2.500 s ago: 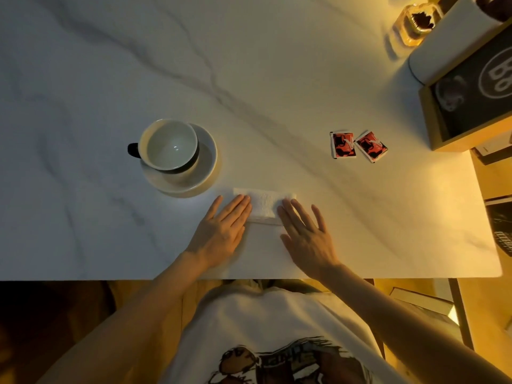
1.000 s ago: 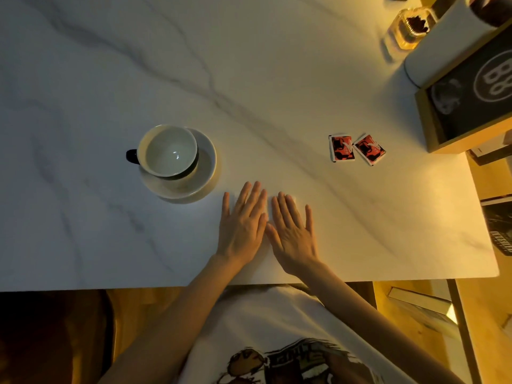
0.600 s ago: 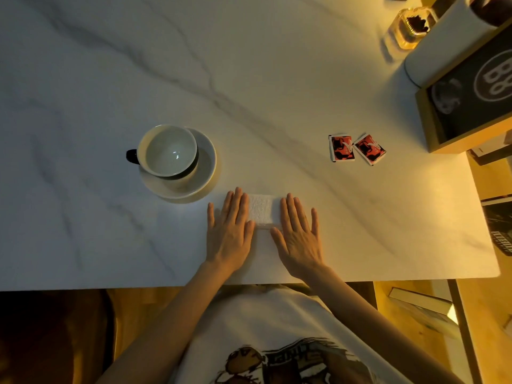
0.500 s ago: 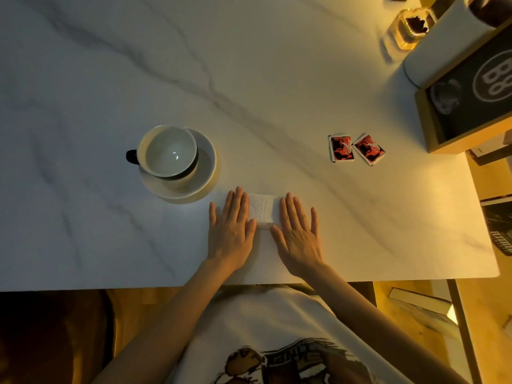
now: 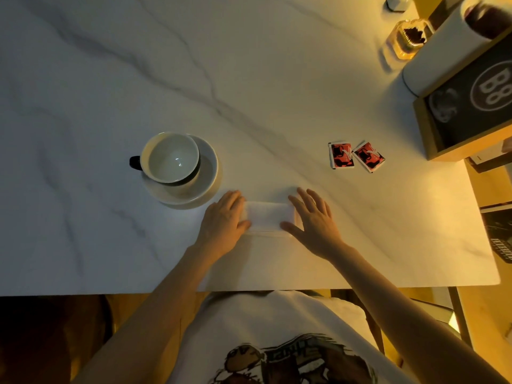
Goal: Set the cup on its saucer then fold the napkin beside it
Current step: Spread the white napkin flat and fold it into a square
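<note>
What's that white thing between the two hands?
In the head view, a folded white paper napkin lies flat on the marble table between the left hand and the right hand, which press its ends.

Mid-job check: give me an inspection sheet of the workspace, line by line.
Surface: white marble-look table, grey veins, warm light from the right.
Job's things: white ceramic cup with a dark handle sits empty on its white round saucer; white folded paper napkin lies flat beside the saucer.
Clutter: two red sachets; amber glass holder; white paper roll; framed dark sign.
Grippers: left hand and right hand rest flat on the napkin's ends, no grip closed.
Cables: nothing seen.
Surroundings: books or magazines off the right edge.
</note>
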A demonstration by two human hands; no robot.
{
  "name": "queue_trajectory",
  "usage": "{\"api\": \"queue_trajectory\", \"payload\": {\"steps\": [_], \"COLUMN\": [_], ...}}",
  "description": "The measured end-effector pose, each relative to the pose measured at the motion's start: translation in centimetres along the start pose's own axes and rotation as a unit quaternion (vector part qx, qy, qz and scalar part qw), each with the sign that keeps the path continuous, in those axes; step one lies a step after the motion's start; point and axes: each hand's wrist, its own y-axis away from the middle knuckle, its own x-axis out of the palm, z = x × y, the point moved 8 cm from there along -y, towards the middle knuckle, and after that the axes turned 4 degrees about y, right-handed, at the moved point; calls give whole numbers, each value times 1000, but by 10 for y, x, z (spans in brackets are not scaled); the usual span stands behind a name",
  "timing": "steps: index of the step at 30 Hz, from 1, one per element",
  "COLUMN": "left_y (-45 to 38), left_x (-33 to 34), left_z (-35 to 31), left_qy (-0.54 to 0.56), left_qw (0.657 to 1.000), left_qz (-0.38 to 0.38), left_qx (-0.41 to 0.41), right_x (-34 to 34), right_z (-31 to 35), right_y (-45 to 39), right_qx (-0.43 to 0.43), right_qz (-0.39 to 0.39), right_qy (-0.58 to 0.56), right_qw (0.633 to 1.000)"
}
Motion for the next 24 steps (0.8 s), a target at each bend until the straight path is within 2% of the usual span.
{"api": "queue_trajectory", "payload": {"steps": [6, 9, 12, 17, 18, 21, 24], "left_y": [8, 11, 15, 21, 23, 29, 29], "left_x": [-10, -11, -13, -12, -9, 4, 9], "left_z": [3, 9, 17, 33, 34, 37, 38], "left_qy": [118, 189, 286, 457, 497, 622, 661], "left_qw": [991, 979, 950, 857, 826, 703, 641], "left_qz": [-52, -30, -25, -46, -49, -74, -106], "left_qx": [-21, -70, -122, -236, -262, -338, -376], "right_x": [-12, -16, -27, -62, -67, -77, -74], "right_z": [8, 6, 11, 30, 33, 50, 65], "right_y": [1, -6, -20, -58, -67, -94, -119], "right_qx": [-21, 2, -2, -5, -3, -17, -27], "right_qz": [-38, -4, 41, 46, 46, 49, 58], "right_qy": [-57, -157, -230, -317, -314, -298, -270], "right_qw": [997, 988, 972, 947, 948, 953, 961]}}
